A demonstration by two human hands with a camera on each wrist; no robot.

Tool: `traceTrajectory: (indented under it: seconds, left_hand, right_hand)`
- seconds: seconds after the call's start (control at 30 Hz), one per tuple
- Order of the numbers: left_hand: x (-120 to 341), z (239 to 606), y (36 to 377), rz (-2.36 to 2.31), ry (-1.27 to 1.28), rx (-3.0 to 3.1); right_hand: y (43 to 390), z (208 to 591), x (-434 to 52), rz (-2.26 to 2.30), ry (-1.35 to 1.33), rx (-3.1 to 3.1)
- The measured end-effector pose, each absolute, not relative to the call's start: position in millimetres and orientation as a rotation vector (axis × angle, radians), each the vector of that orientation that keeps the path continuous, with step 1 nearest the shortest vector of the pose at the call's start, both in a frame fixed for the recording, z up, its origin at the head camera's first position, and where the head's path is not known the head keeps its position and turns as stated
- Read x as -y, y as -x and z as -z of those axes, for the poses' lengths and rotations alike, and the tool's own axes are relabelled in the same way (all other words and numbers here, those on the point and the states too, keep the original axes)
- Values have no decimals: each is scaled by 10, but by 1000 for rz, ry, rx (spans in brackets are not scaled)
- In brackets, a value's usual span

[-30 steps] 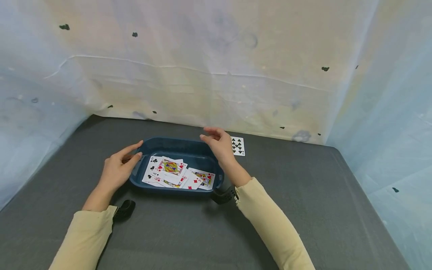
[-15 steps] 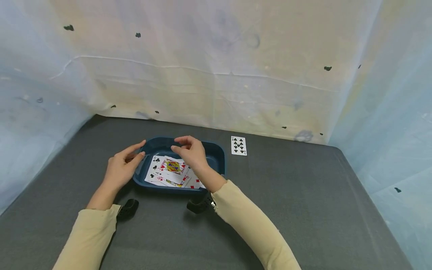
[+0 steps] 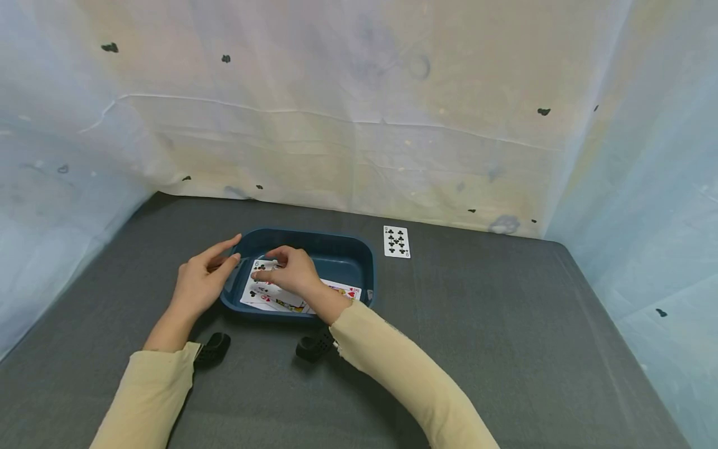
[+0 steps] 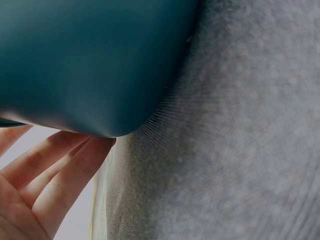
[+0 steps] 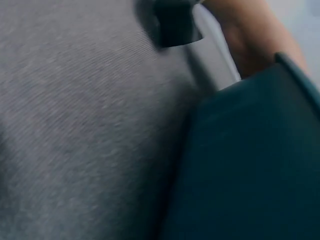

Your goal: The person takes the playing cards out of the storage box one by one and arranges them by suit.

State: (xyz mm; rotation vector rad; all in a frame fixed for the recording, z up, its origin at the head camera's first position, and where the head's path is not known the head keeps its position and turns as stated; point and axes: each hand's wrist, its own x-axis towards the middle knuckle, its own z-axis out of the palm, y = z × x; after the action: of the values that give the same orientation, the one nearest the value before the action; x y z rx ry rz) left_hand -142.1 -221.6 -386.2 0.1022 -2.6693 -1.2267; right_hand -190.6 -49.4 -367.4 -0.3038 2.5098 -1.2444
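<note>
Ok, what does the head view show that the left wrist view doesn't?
Head only: the cards in the tray, the right hand reaching onto them, and a lone card on the table beyond. Left wrist only: the tray's outer corner close up. Both: the tray, the left hand at its side, the table.

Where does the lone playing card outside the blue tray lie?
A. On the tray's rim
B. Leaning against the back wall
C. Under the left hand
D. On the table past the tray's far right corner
D: the lone club card lies flat on the grey table, apart from the blue tray.
</note>
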Motion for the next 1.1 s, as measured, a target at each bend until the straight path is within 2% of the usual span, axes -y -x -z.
traceTrajectory:
  seconds: [0.27,0.57,0.8,1.1]
  left_hand:
    - [2216,3870,1415,1217,-83,2633]
    - [2214,3865,1408,1220,-95,2634]
    - [2220,3856,1385,1243,-91,2635]
    - [2225,3842,1395,1218,-84,2653]
  right_hand:
    - [1865,3732,548,712,444,-2701]
    - [1840,3704,565,440,506,-2787]
    - [1808,3687,551,460,496,-2807]
    - [1810,3604,488,926,596,-2781]
